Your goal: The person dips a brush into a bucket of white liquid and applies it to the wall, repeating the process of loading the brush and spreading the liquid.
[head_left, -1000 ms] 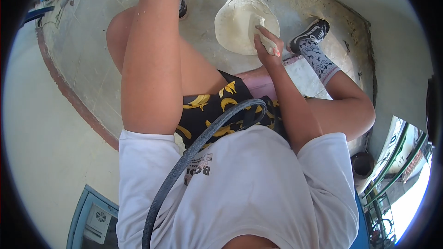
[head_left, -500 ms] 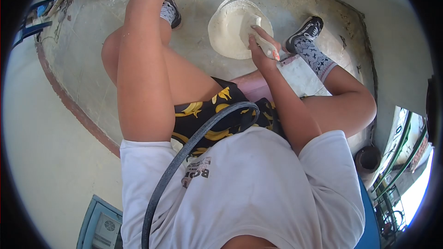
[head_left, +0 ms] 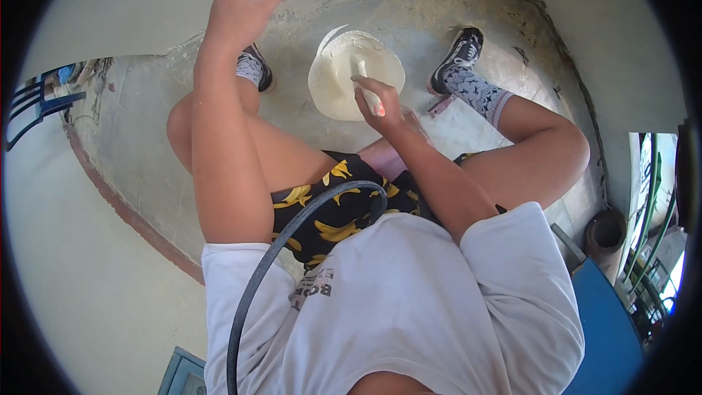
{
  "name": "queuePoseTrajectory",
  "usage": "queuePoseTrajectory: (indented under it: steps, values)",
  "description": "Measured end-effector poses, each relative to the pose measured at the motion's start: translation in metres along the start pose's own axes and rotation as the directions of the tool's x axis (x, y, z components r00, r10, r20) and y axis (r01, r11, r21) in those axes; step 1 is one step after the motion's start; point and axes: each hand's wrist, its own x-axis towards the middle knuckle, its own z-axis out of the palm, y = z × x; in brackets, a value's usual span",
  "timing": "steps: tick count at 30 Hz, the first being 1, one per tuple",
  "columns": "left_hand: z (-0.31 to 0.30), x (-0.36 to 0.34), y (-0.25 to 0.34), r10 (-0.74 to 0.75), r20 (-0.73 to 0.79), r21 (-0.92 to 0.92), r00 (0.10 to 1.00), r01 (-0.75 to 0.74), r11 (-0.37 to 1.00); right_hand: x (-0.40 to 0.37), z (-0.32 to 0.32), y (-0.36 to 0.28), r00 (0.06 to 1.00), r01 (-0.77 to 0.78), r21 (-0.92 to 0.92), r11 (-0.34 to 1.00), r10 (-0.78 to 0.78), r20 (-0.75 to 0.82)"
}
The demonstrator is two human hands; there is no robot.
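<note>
My left hand is raised at the upper left in front of the pale wall, thumb and fingers apart, with nothing visible in it. My right hand is wrapped around a paste-coated handled tool, whose grip ends in an orange-red tip. The tool's far end points into a round bucket smeared with off-white paste. An arched handle stands at the bucket's upper left rim. The tool's exact kind is hard to make out under the coating.
The bucket stands on a worn grey floor between my shoes. A pale tile piece and a small reddish block lie right. A dark pot and blue panel are lower right. A dark hose arches over my lap.
My left hand has come into view at the upper left. My right hand and the tool, still at the bucket, appear farther left and lower. The whole view has shifted.
</note>
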Motion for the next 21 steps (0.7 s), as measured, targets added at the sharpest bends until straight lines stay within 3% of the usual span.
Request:
queuePoseTrajectory:
  steps: [2, 3, 4, 7, 9, 11, 16, 18, 20, 21]
  values:
    - [-0.006, 0.005, 0.003, -0.057, 0.006, -0.013, 0.998, 0.057, 0.998, -0.001, 0.004, 0.017, 0.998, -0.055, 0.004, 0.998, 0.055, 0.023]
    - [-0.009, 0.012, 0.003, -0.06, -0.01, -0.004, 0.998, 0.059, 0.998, -0.001, 0.005, 0.02, 0.998, 0.032, 0.034, 0.999, -0.03, -0.056]
    - [-0.008, 0.012, 0.004, -0.085, 0.015, -0.022, 0.996, 0.085, 0.996, 0.001, 0.001, 0.017, 0.999, 0.024, 0.048, 0.999, -0.023, -0.038]
    - [-0.002, 0.006, 0.004, -0.122, 0.057, 0.001, 0.991, 0.122, 0.993, 0.014, -0.012, -0.014, 0.99, -0.128, 0.187, 0.974, 0.136, -0.035]
    - [-0.004, 0.009, 0.002, -0.117, 0.064, 0.04, 0.991, 0.115, 0.993, 0.016, -0.007, -0.009, 0.994, -0.1, 0.134, 0.986, 0.105, -0.029]
    - [-0.004, 0.009, 0.001, -0.104, 0.057, -0.032, 0.993, 0.106, 0.994, 0.008, 0.001, 0.006, 0.994, -0.107, 0.042, 0.993, 0.107, 0.01]
    - [-0.003, 0.006, 0.0, -0.123, 0.064, 0.023, 0.99, 0.122, 0.992, -0.007, -0.004, 0.01, 0.98, -0.192, 0.125, 0.973, 0.197, -0.029]
    - [-0.004, 0.01, 0.004, -0.095, 0.073, 0.011, 0.993, 0.095, 0.995, 0.005, -0.007, 0.009, 0.998, -0.065, 0.016, 0.998, 0.065, -0.005]
    - [-0.004, 0.006, 0.006, -0.122, 0.063, -0.018, 0.99, 0.124, 0.992, 0.0, -0.007, 0.018, 1.0, -0.027, 0.034, 0.999, 0.027, 0.001]
    - [-0.005, 0.008, 0.006, -0.089, 0.07, -0.026, 0.993, 0.092, 0.995, -0.003, -0.007, 0.013, 0.956, -0.29, 0.154, 0.945, 0.293, 0.0]
